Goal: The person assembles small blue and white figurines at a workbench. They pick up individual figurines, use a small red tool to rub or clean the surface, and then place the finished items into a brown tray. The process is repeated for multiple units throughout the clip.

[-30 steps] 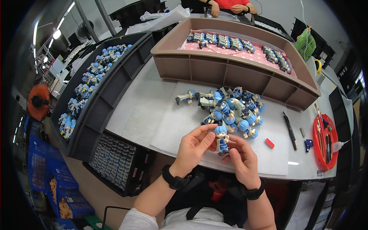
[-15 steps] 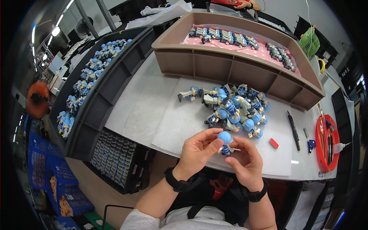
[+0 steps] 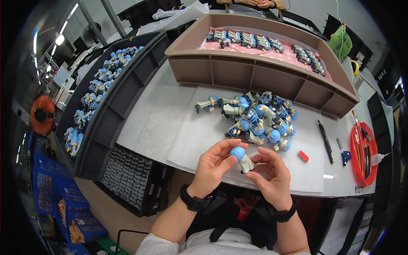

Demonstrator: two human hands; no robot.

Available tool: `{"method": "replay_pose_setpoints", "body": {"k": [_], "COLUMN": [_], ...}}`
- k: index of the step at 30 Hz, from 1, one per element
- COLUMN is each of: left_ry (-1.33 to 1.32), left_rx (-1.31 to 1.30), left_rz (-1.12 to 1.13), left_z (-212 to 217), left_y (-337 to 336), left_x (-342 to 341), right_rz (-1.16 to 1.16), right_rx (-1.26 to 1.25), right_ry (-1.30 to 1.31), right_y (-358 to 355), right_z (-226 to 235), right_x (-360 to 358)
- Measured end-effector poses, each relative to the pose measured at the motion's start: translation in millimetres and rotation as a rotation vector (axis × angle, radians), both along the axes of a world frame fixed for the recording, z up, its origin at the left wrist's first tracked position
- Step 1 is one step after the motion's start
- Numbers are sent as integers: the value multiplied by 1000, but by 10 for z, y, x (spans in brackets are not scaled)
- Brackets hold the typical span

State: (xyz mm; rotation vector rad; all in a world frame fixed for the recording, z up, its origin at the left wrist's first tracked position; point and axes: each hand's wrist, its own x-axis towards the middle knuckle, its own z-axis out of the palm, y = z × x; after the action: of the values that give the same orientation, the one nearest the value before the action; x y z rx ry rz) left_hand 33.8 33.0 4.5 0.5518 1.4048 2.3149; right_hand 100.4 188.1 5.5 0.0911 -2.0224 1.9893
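Note:
Between my hands, over the near edge of the table, is a small figurine (image 3: 243, 160) with a blue rounded head and a pale cream body. My left hand (image 3: 214, 166) pinches it by the head with thumb and fingers. At the lower body, the fingertips of my right hand (image 3: 270, 173) close on its side and dark feet. Just beyond lies a heap of similar figurines (image 3: 261, 117) on a white sheet (image 3: 187, 144). One separate figurine (image 3: 207, 104) lies on its side at the heap's left.
A brown tray (image 3: 255, 72) of figurine rows stands behind the heap; a dark crate (image 3: 123, 97) of figurines is at left. Toward the right lie a red block (image 3: 303, 156), a black pen (image 3: 325, 141) and a red basket (image 3: 356, 176) of brushes. Another person's hands (image 3: 259, 3) show at the back.
The figurine has turned from its blue striped side to its pale side and tilted, shifting slightly left. Both hands stay around it. The other person's hands have come together at the back.

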Motion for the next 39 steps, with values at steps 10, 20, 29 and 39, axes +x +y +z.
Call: {"method": "replay_pose_setpoints", "body": {"k": [10, 20, 29, 39], "left_ry": [119, 17, 141, 123], "left_rx": [-170, -253, -98, -133], "left_rz": [89, 129, 135, 274], "left_z": [12, 26, -25, -37], "left_y": [62, 115, 79, 139], "left_x": [28, 62, 46, 128], "right_rz": [3, 15, 17, 178], "right_rx": [-150, -169, -244, -340], "right_ry": [20, -13, -191, -34], "right_y": [39, 62, 30, 402], "right_z": [0, 64, 90, 145], "right_x": [39, 60, 79, 313]}}
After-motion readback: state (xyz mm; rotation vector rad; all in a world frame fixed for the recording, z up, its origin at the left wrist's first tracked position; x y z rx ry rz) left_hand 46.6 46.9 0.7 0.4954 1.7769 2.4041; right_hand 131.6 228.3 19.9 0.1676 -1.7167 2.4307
